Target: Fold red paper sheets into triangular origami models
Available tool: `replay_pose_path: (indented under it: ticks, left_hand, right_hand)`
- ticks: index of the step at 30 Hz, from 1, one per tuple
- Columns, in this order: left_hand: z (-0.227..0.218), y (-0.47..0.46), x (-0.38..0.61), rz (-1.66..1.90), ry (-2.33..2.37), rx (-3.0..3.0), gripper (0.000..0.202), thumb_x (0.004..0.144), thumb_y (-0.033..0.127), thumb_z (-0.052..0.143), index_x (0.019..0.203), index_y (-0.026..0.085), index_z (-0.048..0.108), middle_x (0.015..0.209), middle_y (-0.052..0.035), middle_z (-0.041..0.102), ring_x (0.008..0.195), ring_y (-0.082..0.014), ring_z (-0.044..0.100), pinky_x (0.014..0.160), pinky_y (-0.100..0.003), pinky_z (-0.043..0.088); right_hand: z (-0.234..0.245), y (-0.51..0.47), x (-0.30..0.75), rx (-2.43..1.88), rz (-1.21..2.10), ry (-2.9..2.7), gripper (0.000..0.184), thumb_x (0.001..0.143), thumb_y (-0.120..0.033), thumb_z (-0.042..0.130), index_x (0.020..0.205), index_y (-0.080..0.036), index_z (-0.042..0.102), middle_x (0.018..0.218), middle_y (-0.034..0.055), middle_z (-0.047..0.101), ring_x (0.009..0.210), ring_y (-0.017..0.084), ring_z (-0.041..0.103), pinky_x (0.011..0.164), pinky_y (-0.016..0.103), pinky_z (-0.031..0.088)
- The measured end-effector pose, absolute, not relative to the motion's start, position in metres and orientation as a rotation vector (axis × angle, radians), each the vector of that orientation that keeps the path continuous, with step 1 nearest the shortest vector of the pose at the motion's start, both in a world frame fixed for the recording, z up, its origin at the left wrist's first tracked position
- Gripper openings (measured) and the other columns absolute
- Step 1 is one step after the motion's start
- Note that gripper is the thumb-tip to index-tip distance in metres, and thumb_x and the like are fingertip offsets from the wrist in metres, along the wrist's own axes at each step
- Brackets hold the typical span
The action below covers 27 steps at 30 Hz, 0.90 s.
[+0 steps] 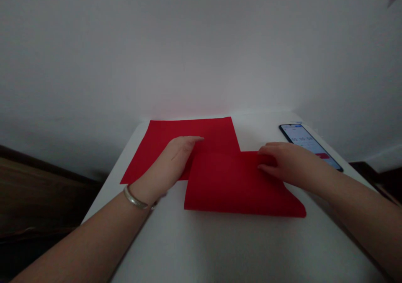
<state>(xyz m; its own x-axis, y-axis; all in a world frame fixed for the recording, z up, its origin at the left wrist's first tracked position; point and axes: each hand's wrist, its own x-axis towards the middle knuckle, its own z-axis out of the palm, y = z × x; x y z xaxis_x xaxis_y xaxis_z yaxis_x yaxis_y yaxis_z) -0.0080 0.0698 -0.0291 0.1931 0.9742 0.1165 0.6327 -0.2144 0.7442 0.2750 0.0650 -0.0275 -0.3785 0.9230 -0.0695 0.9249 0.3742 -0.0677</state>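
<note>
A red sheet, apparently paper, is bent over on itself, with its rounded fold facing me. My left hand, with a silver bangle at the wrist, is at the sheet's far left corner. Its fingers reach rightward along the far edge, and the thumb is hidden. At the far right part of the same sheet, my right hand has thumb and fingers closing on the edge. Behind and to the left, a second red sheet lies flat, partly under the bent one and my left hand.
A phone showing a timer lies at the right edge of the white table, partly behind my right forearm. The table's far side meets a pale wall. Brown wooden furniture stands at the left.
</note>
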Motion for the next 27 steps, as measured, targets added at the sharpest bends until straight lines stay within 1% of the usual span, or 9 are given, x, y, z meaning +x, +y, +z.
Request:
replay_pose_path:
  ticks: [3, 6, 9, 11, 14, 16, 19, 24, 27]
  left_hand:
    - [-0.019, 0.063, -0.004, 0.633, 1.427, 2.115, 0.047, 0.091, 0.051, 0.042, 0.126, 0.024, 0.057, 0.13, -0.004, 0.06, 0.121, -0.0236, 0.054, 0.106, -0.042, 0.04]
    - [-0.02, 0.057, 0.002, 0.436, 1.431, 2.389, 0.05, 0.088, 0.048, 0.049, 0.131, 0.023, 0.053, 0.135, -0.0056, 0.056, 0.125, -0.0252, 0.05, 0.107, -0.043, 0.038]
    - [-0.023, 0.047, 0.013, 0.275, 1.448, 2.591, 0.049, 0.09, 0.044, 0.045, 0.133, 0.021, 0.053, 0.139, -0.0069, 0.052, 0.133, -0.0281, 0.041, 0.111, -0.048, 0.033]
    - [-0.025, 0.038, 0.021, 0.222, 1.46, 2.655, 0.047, 0.093, 0.043, 0.04, 0.132, 0.021, 0.054, 0.139, -0.0068, 0.052, 0.136, -0.03, 0.036, 0.112, -0.052, 0.03]
    - [-0.03, 0.024, 0.033, 0.201, 1.329, 2.713, 0.052, 0.093, 0.05, 0.037, 0.136, 0.024, 0.049, 0.144, -0.0071, 0.046, 0.137, -0.031, 0.035, 0.109, -0.053, 0.034]
    - [-0.035, 0.018, 0.038, 0.178, 1.299, 2.728, 0.055, 0.093, 0.053, 0.036, 0.139, 0.025, 0.046, 0.146, -0.0076, 0.044, 0.138, -0.0327, 0.032, 0.11, -0.056, 0.032]
    - [-0.045, 0.016, 0.04, 0.095, 1.326, 2.712, 0.059, 0.092, 0.054, 0.036, 0.141, 0.023, 0.042, 0.148, -0.0103, 0.039, 0.139, -0.0358, 0.029, 0.109, -0.06, 0.031]
    - [-0.053, 0.017, 0.04, 0.083, 1.335, 2.7, 0.058, 0.093, 0.051, 0.036, 0.144, 0.023, 0.038, 0.15, -0.0111, 0.035, 0.139, -0.0357, 0.029, 0.108, -0.059, 0.033]
    - [-0.054, 0.017, 0.039, 0.137, 1.376, 2.704, 0.058, 0.092, 0.048, 0.038, 0.144, 0.023, 0.038, 0.151, -0.0134, 0.034, 0.138, -0.0352, 0.032, 0.106, -0.059, 0.035]
  right_hand:
    - [-0.029, 0.066, 0.275, 1.788, -0.153, 2.587, 0.012, 0.08, -0.031, 0.055, 0.086, -0.025, 0.064, 0.085, 0.0024, 0.067, 0.075, 0.02, 0.062, 0.062, 0.031, 0.043]
    - [-0.033, 0.07, 0.276, 1.796, -0.185, 2.615, 0.02, 0.081, -0.032, 0.054, 0.096, -0.026, 0.067, 0.091, 0.0034, 0.068, 0.079, 0.022, 0.063, 0.066, 0.033, 0.047]
    - [-0.041, 0.076, 0.277, 1.799, -0.257, 2.663, 0.023, 0.082, -0.031, 0.054, 0.099, -0.025, 0.068, 0.096, 0.0053, 0.07, 0.085, 0.023, 0.064, 0.075, 0.037, 0.05]
    - [-0.046, 0.08, 0.279, 1.823, -0.315, 2.704, 0.025, 0.081, -0.03, 0.055, 0.103, -0.025, 0.068, 0.101, 0.0056, 0.07, 0.09, 0.024, 0.064, 0.081, 0.039, 0.05]
    - [-0.053, 0.084, 0.281, 1.853, -0.401, 2.737, 0.027, 0.082, -0.03, 0.055, 0.106, -0.026, 0.067, 0.106, 0.0046, 0.071, 0.095, 0.024, 0.064, 0.086, 0.039, 0.05]
    - [-0.054, 0.085, 0.281, 1.869, -0.436, 2.729, 0.026, 0.082, -0.029, 0.054, 0.104, -0.026, 0.068, 0.105, 0.0036, 0.071, 0.095, 0.024, 0.065, 0.086, 0.039, 0.05]
    - [-0.055, 0.086, 0.28, 1.899, -0.454, 2.714, 0.024, 0.083, -0.028, 0.053, 0.102, -0.027, 0.068, 0.102, 0.0024, 0.072, 0.092, 0.023, 0.065, 0.084, 0.039, 0.05]
    - [-0.057, 0.085, 0.278, 1.953, -0.441, 2.702, 0.023, 0.082, -0.028, 0.055, 0.099, -0.027, 0.069, 0.099, 0.0025, 0.072, 0.089, 0.023, 0.065, 0.081, 0.037, 0.051]
    - [-0.059, 0.086, 0.279, 1.968, -0.459, 2.7, 0.023, 0.081, -0.028, 0.056, 0.1, -0.026, 0.069, 0.098, 0.0029, 0.073, 0.088, 0.023, 0.065, 0.079, 0.036, 0.051]
